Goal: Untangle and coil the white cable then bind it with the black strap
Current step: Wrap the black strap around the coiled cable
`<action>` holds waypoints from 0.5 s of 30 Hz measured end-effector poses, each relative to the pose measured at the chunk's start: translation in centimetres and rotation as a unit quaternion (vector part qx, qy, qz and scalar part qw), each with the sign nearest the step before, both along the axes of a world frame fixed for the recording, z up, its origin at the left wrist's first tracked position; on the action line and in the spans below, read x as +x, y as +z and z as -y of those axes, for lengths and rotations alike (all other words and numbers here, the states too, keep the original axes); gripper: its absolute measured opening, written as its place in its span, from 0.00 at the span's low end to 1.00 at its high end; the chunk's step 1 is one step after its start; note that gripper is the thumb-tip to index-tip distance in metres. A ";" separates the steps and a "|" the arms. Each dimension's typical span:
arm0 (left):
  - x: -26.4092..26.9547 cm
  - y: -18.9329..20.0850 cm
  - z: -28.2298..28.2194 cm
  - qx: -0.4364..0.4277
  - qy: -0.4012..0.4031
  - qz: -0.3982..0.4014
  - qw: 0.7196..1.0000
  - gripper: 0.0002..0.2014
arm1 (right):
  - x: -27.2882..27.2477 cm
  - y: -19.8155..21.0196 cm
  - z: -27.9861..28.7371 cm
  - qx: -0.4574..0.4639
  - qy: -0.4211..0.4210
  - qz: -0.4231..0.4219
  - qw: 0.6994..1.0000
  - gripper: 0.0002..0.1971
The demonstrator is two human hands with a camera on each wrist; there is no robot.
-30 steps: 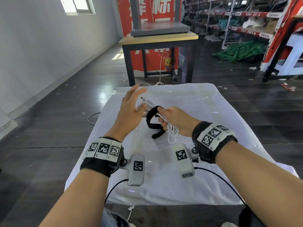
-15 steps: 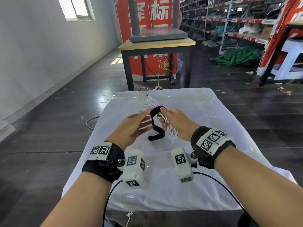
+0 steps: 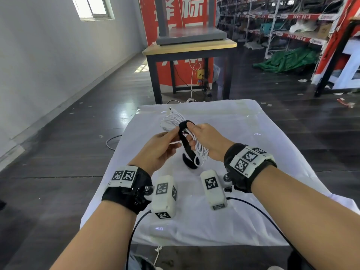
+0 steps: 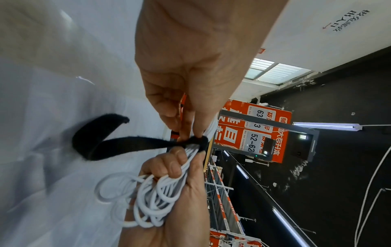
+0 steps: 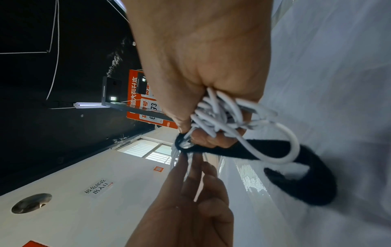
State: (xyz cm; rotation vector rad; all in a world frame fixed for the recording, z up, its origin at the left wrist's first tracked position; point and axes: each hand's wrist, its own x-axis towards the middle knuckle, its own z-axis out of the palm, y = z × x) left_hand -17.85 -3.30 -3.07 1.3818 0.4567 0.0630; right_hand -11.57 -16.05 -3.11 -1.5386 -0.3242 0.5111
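Right hand fist clamps coiled white cable; left hand fingertips pinch black fabric strap wrapped over coil, above white-covered table. Warehouse shelving behind.

Warehouse, stocked metal shelving, red signage, dark plank floor, worktable

1. Daylight enters through a window at upper left of the head view; the room is evenly bright.
2. The glossy dark floor mirrors that light in pale patches.
3. The white cloth on the tabletop shows small glare spots.
4. The wide lens bends straight lines near the head view's edges.
5. Both wrist views are strongly distorted; the near palm is large and soft, and the black strap looks blurred.
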 end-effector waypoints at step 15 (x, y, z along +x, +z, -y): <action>0.3 -0.6 0.1 0.076 -0.043 0.001 0.996 0.14 | 0.0 -0.7 0.8 -0.031 0.016 0.029 0.999 0.14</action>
